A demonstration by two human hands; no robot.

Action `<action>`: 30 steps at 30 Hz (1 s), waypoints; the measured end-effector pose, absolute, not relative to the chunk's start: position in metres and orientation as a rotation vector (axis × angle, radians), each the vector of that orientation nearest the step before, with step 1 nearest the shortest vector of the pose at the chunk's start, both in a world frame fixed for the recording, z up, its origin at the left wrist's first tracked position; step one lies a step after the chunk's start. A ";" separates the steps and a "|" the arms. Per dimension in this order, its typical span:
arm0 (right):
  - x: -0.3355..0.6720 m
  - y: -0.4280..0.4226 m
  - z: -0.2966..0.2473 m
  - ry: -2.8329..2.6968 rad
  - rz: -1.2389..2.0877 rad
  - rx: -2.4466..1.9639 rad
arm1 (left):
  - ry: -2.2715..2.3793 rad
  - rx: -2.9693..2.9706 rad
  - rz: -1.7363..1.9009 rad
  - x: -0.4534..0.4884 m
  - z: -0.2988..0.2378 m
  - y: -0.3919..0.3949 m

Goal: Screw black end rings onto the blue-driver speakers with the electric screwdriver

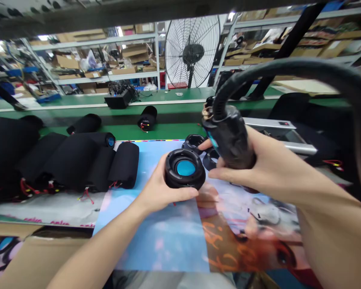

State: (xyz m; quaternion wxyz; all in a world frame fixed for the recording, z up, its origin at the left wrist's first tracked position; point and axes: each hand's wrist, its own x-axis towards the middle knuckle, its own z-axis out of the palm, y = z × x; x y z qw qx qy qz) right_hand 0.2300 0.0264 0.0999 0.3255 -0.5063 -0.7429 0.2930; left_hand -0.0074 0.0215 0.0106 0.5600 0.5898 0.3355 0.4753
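Head view: the left hand (156, 194) cups a round speaker (185, 172). The right hand (258, 164) grips a black tool (230, 136). It seems best to hold the speaker flat and steady.

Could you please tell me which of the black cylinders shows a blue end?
The cylinder at the back of the pile; its end cap is blue, while the others show only black and red wires.

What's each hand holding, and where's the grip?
Left hand grips the round black speaker unit by its rim. Right hand wraps the body of the black hose-fed tool.
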 end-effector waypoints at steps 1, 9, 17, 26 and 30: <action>0.228 0.026 0.098 -1.922 0.813 -1.354 | 0.790 1.408 1.125 -0.007 0.011 0.021; 0.204 0.030 0.098 -1.946 0.940 -1.331 | 0.875 1.490 1.100 -0.010 0.014 0.021; 0.217 0.041 0.092 -2.009 0.972 -1.283 | 0.842 1.425 1.088 -0.012 0.015 0.024; 0.202 0.011 0.094 -1.852 0.713 -1.504 | 0.811 1.436 1.102 -0.009 0.009 0.025; 0.217 0.034 0.097 -1.970 1.035 -1.281 | 0.799 1.429 1.061 -0.011 0.011 0.026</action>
